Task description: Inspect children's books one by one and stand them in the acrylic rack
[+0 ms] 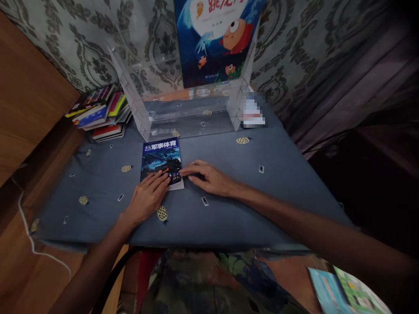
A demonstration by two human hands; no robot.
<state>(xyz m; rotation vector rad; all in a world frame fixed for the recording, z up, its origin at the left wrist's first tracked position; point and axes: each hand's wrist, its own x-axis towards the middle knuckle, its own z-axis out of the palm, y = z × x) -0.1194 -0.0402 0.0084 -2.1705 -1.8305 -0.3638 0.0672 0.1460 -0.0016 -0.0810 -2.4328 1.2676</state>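
Note:
A small magazine (162,156) with a dark blue cover, a tank picture and white Chinese lettering lies flat on the cloth-covered table. My left hand (149,196) rests on its lower left part, fingers stretched out and nothing gripped. From the right, my right hand (209,178) reaches the magazine's right edge with its fingertips. Its fingers are extended, with the thumb a little apart beneath them. Just beyond the magazine stands a clear acrylic stand (190,117). Under my left hand the lower left corner of the cover is hidden.
A blue picture book (216,48) with cartoon fish leans upright in the stand. Stacked books (100,111) sit at the table's back left. A blurred-out item (253,113) lies right of the stand. More books (330,290) are at the lower right, and a white cable (31,237) hangs left.

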